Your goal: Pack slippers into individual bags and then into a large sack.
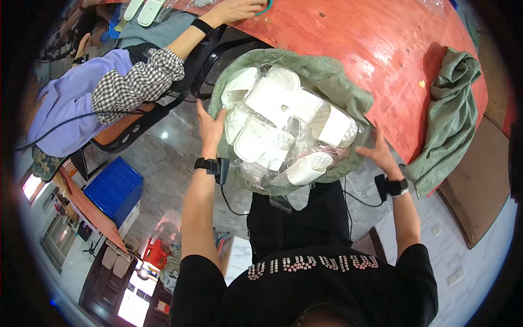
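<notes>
A green woven sack (348, 82) stands in front of me with its mouth wide open. White slippers (272, 98) in clear plastic wrapping fill it, piled at different angles. One slipper (310, 168) lies at the near side of the pile. At the sack's left side is my left hand (210, 128), thumb and fingers spread, against or close to the rim. On the other side my right hand (380, 153) has its fingers apart beside the sack; whether it touches the cloth I cannot tell. Neither hand holds a slipper. Dark bands sit on both my wrists.
A red table (392, 43) lies beyond the sack, a green cloth or sack (449, 109) draped over its right edge. A co-worker in a checked sleeve (139, 76) sits at left, holding teal-handled scissors. A blue crate (114, 191) stands on the floor. Cables run from my wrists.
</notes>
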Demonstrator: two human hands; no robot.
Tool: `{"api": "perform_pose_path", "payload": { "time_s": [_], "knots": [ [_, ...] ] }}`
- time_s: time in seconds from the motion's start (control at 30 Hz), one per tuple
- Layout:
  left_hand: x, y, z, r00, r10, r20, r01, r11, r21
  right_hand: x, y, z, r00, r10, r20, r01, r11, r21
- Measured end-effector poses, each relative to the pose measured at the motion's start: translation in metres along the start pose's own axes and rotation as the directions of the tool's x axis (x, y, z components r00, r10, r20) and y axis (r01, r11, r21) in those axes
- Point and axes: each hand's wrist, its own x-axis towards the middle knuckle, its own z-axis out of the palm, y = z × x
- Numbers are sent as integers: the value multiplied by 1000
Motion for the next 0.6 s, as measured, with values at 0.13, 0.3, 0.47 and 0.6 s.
{"api": "perform_pose_path", "payload": {
  "time_s": [0.13,0.3,0.47,0.6],
  "knots": [
    [-9,3,6,881,-203,428,291,945,-151,-23,11,39,969,245,44,-248,939,236],
    [-14,-23,3,958,-73,278,187,892,-411,-42,13,49,877,465,124,-430,641,636],
    [-8,2,-29,928,22,372,56,979,-199,-95,-39,56,910,413,32,-308,622,720],
    [10,7,-51,933,52,356,167,814,-556,-119,-67,49,915,394,86,-284,477,832]
  ]
}}
